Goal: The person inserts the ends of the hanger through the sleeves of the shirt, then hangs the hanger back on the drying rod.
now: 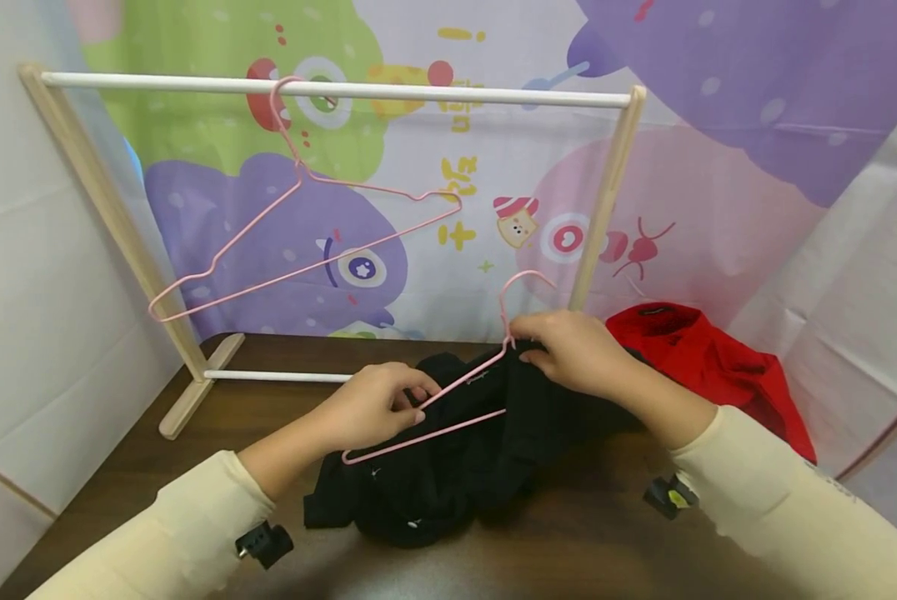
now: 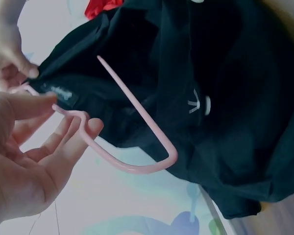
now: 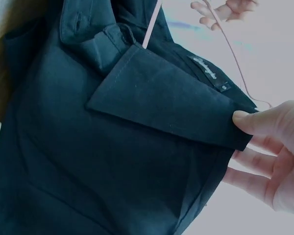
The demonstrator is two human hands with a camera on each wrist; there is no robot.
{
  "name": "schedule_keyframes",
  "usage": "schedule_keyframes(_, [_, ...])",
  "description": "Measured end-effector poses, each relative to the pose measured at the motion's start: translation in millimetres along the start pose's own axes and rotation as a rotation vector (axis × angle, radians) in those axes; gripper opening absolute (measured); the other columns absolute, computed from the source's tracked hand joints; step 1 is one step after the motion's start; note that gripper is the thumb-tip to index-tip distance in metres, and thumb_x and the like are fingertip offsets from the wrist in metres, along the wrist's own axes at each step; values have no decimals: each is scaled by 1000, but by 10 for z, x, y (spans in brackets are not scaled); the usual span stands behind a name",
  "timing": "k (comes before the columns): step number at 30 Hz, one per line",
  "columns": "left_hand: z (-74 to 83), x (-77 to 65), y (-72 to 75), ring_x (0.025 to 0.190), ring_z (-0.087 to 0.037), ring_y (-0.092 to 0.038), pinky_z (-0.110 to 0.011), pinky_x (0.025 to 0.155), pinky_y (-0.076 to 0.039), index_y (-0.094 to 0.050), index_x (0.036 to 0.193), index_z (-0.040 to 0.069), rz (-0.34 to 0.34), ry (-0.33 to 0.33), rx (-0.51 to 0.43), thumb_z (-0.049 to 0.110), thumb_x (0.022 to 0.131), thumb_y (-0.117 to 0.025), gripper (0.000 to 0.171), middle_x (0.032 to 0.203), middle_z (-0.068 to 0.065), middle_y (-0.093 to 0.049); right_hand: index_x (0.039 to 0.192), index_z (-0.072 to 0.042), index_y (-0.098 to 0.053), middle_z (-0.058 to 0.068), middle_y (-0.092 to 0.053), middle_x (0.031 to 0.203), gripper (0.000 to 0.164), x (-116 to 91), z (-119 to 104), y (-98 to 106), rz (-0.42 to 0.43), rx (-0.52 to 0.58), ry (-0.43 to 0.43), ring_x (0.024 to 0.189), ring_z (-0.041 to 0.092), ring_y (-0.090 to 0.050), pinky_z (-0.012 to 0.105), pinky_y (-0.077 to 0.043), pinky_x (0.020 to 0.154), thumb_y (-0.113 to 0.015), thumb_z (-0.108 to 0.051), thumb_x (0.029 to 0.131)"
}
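Note:
A pink wire hanger [image 1: 456, 385] is partly inside a black collared shirt [image 1: 448, 475], its right half hidden under the cloth and its hook standing up. My left hand [image 1: 377, 404] pinches the hanger's left shoulder; in the left wrist view the thumb and fingers [image 2: 73, 139] close on the bent pink wire. My right hand [image 1: 568, 350] holds the shirt by its collar beside the hanger's neck. The right wrist view shows the thumb on top of the collar [image 3: 171, 98] and fingers behind it. A label [image 3: 206, 68] shows inside the neck.
A rack with a white top rod [image 1: 418, 90] and wooden posts stands behind. Another pink hanger [image 1: 268, 283] hangs from the rod. A red garment [image 1: 756, 375] lies at the right on the dark wooden table [image 1: 268, 508]. A cartoon-printed curtain [image 1: 486, 275] forms the backdrop.

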State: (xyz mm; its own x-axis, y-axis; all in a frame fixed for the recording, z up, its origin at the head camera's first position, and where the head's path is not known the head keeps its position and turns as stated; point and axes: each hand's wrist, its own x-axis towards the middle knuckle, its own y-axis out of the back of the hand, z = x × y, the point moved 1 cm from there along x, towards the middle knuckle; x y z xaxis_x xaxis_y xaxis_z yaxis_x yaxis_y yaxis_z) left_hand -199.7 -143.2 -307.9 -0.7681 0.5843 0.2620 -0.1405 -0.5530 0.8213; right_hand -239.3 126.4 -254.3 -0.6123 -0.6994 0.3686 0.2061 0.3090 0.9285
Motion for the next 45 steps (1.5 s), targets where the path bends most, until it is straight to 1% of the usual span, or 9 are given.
schedule_keyframes(3, [-24,-14,61,79,-9,-64,-31,73,-53,-69,115,8,-39,43,-58,10,89,-70,26,99,-3,-64,95,-13,-66,2,-71,90,23,5,16,29,-10,3,34,76,23,-65,44,-55,71,-80,-6,77])
schedule_keyframes(7, [-74,-34,122,75,-13,-63,-33,68,-53,-69,114,8,-56,130,-201,15,93,-67,23,99,-3,-65,97,-12,-66,2,-71,93,25,18,38,61,-30,21,84,80,22,-65,44,-55,77,-80,-6,78])
schedule_keyframes(10, [-147,-49,165,71,-19,-62,-34,65,-54,-69,111,7,-38,187,-294,16,94,-65,20,96,-5,-66,100,-11,-68,3,-72,96,28,24,53,88,-44,54,110,85,21,-67,44,-54,83,-81,-6,76])
schedule_keyframes(16, [-353,-99,241,95,-32,-66,-38,72,-58,-68,110,4,15,315,-411,13,94,-64,18,109,-11,-65,105,-7,-71,5,-72,99,33,7,116,90,-45,128,141,92,23,-68,44,-53,86,-82,-4,75])
schedule_keyframes(20, [-535,-152,256,96,-35,-64,-39,71,-58,-66,109,0,47,357,-425,7,92,-66,19,106,-14,-64,105,-5,-72,5,-72,99,30,-11,158,97,-57,184,140,89,23,-67,42,-55,82,-81,-1,76])
schedule_keyframes(25, [-719,-230,178,86,-26,-66,-40,71,-57,-65,109,-6,-12,347,-443,2,85,-72,27,101,-17,-63,106,-3,-72,6,-71,98,27,-22,203,142,-99,286,106,89,22,-67,40,-56,80,-77,0,79])
schedule_keyframes(32, [-798,-321,-134,86,-24,-64,-29,73,-55,-59,115,-9,-144,307,-610,5,77,-81,46,98,-15,-61,104,-2,-74,7,-72,99,24,-22,268,220,-117,349,56,90,23,-67,40,-57,77,-76,1,81])
schedule_keyframes(39, [-712,-264,-307,94,-25,-64,-31,83,-52,-59,120,-4,-64,316,-670,13,76,-84,53,105,-13,-63,103,-2,-75,5,-72,95,23,-18,281,259,-108,374,91,84,18,-66,38,-57,75,-77,0,80])
schedule_keyframes(45, [-655,-211,-343,91,-22,-64,-29,81,-51,-59,119,-6,-11,292,-609,7,71,-86,56,102,-11,-63,101,-1,-75,5,-72,93,21,-32,293,273,-112,397,101,84,19,-66,41,-57,75,-77,2,80])
